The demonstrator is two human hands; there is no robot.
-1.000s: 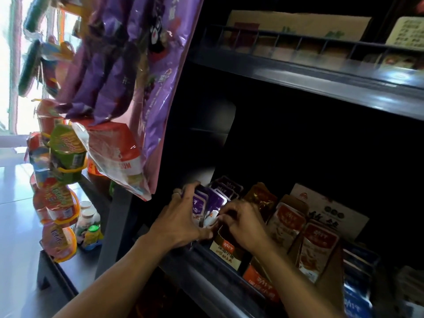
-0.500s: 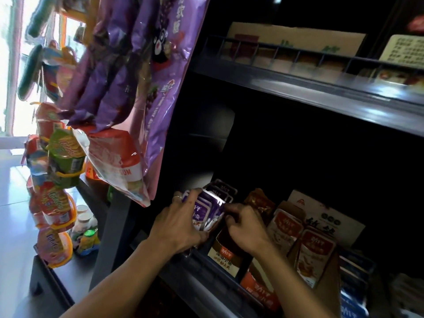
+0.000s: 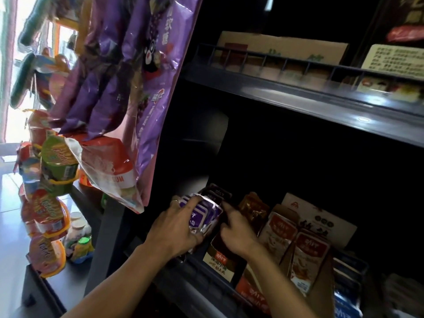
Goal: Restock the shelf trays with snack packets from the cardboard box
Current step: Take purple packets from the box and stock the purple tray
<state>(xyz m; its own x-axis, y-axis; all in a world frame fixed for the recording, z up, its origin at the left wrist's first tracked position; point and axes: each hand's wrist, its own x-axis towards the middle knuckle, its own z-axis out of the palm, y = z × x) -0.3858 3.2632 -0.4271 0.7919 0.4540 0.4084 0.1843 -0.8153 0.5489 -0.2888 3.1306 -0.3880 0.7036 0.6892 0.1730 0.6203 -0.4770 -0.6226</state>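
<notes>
Forearms reach in from the bottom of the frame as we catch a restocking job mid-placement. Our left hand [image 3: 174, 228] wraps its fingers over a bundle of purple snack packets [image 3: 202, 214] and presses it down into the leftmost shelf tray [image 3: 218, 265]. Our right hand [image 3: 238, 235] holds nothing; its forefinger is stretched toward the packets' right edge, seemingly squaring them. We judge the step in hand to be seating this batch. The next move would call for easing the bundle fully behind the tray's front lip, then releasing it without tipping the row.

Just to the right stand red-and-white packets [image 3: 282, 232] in their own trays, so sideways room is slim. To the left the shelf's dark upright [image 3: 110, 237] closes that side, with large purple bags [image 3: 137, 76] hanging beside it above our wrist. Overhead, the upper shelf [image 3: 309, 97] with its rail leaves generous height. Farther back, a cardboard box [image 3: 321, 219] sits behind the trays; whether it is the supply box we cannot tell.
</notes>
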